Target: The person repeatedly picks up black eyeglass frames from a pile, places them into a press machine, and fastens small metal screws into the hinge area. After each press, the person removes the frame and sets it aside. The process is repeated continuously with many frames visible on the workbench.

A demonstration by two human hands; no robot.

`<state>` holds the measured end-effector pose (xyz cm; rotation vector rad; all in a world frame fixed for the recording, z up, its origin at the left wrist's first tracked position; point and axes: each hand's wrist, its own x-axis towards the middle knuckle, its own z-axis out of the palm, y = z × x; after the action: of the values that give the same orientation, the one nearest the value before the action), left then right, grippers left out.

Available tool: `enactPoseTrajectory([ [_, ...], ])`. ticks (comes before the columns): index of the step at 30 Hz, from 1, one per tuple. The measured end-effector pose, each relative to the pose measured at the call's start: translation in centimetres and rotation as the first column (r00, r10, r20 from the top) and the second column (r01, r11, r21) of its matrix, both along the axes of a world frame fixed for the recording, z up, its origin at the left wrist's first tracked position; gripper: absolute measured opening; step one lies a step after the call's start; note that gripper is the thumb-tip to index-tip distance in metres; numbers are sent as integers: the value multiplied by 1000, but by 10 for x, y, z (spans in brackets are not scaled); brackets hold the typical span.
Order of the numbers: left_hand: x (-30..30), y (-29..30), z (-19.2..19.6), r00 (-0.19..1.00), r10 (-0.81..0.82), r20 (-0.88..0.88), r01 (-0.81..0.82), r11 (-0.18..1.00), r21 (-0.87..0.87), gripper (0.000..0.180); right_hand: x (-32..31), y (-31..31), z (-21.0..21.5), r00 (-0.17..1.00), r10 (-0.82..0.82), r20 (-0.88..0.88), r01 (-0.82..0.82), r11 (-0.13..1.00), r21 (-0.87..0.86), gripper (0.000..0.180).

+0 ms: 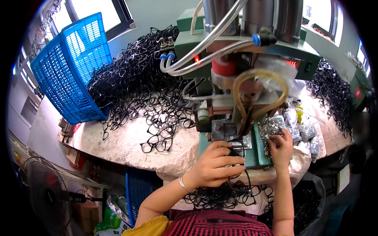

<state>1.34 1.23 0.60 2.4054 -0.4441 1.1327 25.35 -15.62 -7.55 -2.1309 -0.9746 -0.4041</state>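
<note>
Below the head of a green press machine point(224, 104), my left hand point(216, 165) grips a black eyeglass frame point(247, 173) against the metal fixture point(232, 131). Part of that frame is hidden behind the fingers, and one dark rim hangs down beside them. My right hand point(282, 151) reaches over a shallow green tray point(260, 153) heaped with tiny silvery metal parts point(271, 128). Its thumb and fingers are pinched together at the heap; whatever is between the fingertips is too small to make out.
Black eyeglass frames point(138, 74) are piled at the back left, and more point(220, 196) lie in my lap. A tilted blue plastic basket point(73, 70) stands at the left. Bagged silvery parts point(307, 133) sit right of the tray. A fan point(47, 192) is at lower left.
</note>
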Motion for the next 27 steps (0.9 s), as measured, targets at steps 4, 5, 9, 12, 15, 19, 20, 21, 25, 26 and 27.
enactPoseTrajectory([
  [4,-14,-20,-7,985,158,-72,-161,986,-34,28,-4,7,4,999,3,40,-4,1000,27,11],
  [5,-26,-30,-6,943,332,-30,-331,942,53,30,-3,7,5,999,-1,43,-1,999,41,11],
  [9,-91,-2,-15,548,819,173,-801,573,-175,39,-6,-8,1,994,22,-105,-1,980,198,15],
  [12,-142,42,15,297,942,-156,-951,278,-134,35,-6,-14,10,985,58,-160,-10,960,280,14],
  [15,-185,93,-28,245,887,-391,-926,333,176,41,-12,0,18,963,106,-248,-8,931,364,13],
  [19,-184,104,-144,324,836,-442,-935,354,-15,26,-17,23,15,897,186,-400,33,877,480,13],
  [20,-180,92,-147,290,879,-379,-948,319,14,24,-17,26,13,901,181,-394,32,879,477,13],
  [21,-176,84,-149,262,908,-327,-956,290,39,22,-19,25,8,905,162,-394,42,887,460,14],
  [25,-137,80,-103,396,905,-155,-917,382,-112,11,-15,-10,2,967,28,-255,77,917,391,12],
  [26,-131,89,-83,389,912,-129,-914,365,-176,11,-15,-19,3,983,-19,-185,85,931,354,12],
  [27,-129,105,-69,361,931,-48,-926,352,-138,11,-16,-30,2,986,-42,-160,95,935,340,11],
])
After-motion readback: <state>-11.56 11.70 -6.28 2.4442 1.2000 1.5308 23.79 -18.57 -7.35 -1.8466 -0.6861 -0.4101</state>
